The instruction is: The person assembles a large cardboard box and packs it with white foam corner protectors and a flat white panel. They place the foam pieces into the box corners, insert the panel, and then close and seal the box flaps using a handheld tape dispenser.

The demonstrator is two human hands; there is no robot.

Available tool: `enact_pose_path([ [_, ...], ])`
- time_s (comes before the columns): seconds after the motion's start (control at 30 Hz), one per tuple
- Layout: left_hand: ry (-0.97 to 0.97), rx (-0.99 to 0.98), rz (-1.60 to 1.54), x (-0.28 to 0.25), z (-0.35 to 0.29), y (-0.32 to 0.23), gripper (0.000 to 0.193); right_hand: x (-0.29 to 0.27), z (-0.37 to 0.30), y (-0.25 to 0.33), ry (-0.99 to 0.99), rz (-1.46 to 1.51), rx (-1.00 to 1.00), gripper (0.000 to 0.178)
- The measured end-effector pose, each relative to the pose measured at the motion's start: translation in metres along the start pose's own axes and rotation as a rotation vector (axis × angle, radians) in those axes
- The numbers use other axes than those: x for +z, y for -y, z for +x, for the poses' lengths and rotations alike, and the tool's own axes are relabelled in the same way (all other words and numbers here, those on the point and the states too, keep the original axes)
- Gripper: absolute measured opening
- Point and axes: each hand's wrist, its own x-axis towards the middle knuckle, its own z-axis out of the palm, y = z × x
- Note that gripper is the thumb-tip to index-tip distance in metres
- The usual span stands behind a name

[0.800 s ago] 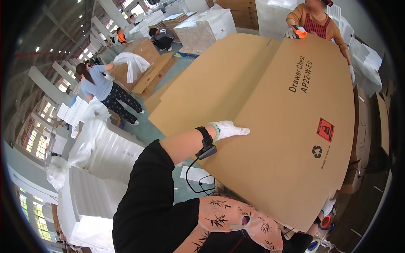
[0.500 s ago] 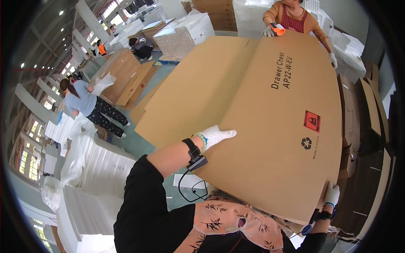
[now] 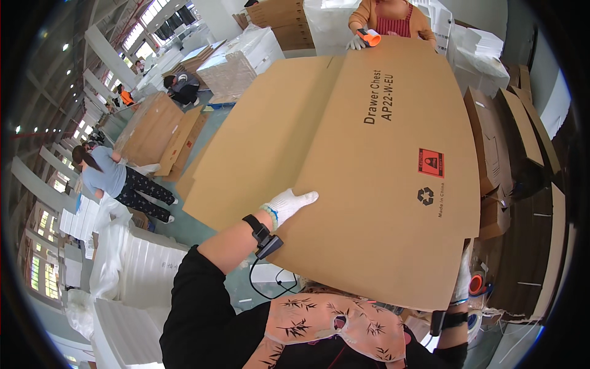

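A large, flat brown cardboard carton [image 3: 375, 203] lies in front of me, with a crease along it, black print and a red warning label [image 3: 431, 163]. My left hand [image 3: 289, 205], in a white glove, rests on its near left part, fingers laid on the board and pointing right. My right hand [image 3: 462, 273], also gloved, is at the near right edge, its fingers partly hidden by the board. Just right of it is an orange-red ring-shaped thing [image 3: 476, 283]. A co-worker's gloved hand [image 3: 355, 43] is at the far edge, beside an orange tape dispenser [image 3: 370, 38].
White foam sheets [image 3: 144, 261] are stacked at my left. Brown folded cartons [image 3: 488, 147] and dark boards [image 3: 522, 258] stand along the right side. A person in a light blue top [image 3: 106, 172] stands at the left; another crouches [image 3: 182, 89] farther back, near a wrapped stack [image 3: 239, 64].
The whole scene has shifted left in view. My right hand has moved along the carton's edge and now points forward. The co-worker's other hand no longer shows at the carton's right edge.
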Motion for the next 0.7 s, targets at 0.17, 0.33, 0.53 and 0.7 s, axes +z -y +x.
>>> enact_pose_path([
  [0.17, -0.275, -0.161, 0.724, 0.021, -0.001, -0.038, 0.074, -0.016, -0.016, -0.037, -0.157, -0.240, -0.008, 0.050],
  [0.33, -0.128, 0.663, 1.393, 0.034, 0.009, -0.019, 0.082, 0.011, 0.027, -0.045, -0.194, -0.899, -0.084, 0.043],
  [0.53, 0.053, 0.795, 1.489, 0.035, 0.015, -0.039, 0.077, -0.059, 0.023, -0.031, -0.631, -1.188, -0.506, 0.034],
  [0.7, 0.077, 0.759, 1.521, 0.035, 0.020, -0.040, 0.078, -0.178, -0.020, 0.001, -1.550, -1.224, -0.061, 0.053],
])
